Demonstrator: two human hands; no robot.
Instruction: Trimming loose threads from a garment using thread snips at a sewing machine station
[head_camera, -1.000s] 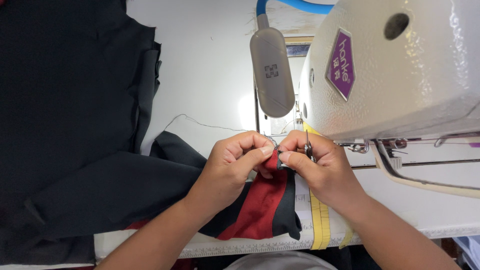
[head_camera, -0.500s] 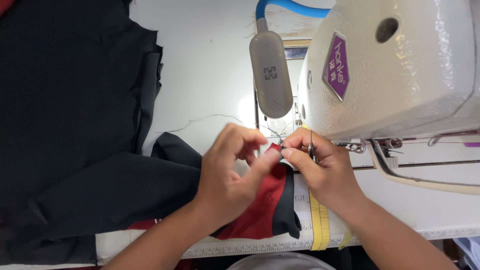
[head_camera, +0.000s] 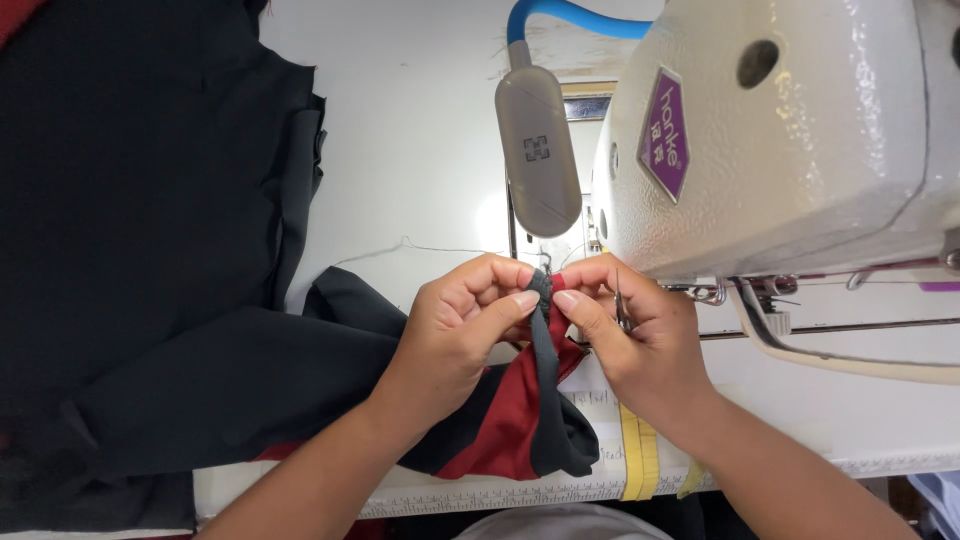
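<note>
Black-and-red cloth piece (head_camera: 530, 420): matt, soft woven fabric. Black fabric pile (head_camera: 140, 250): matt, dull. Sewing machine head (head_camera: 790, 140): cream painted metal, hammered glossy finish. Lamp head (head_camera: 538, 150): grey matt plastic. Table (head_camera: 410, 170): smooth white laminate, slight sheen. Yellow tape (head_camera: 640, 455): smooth.
</note>
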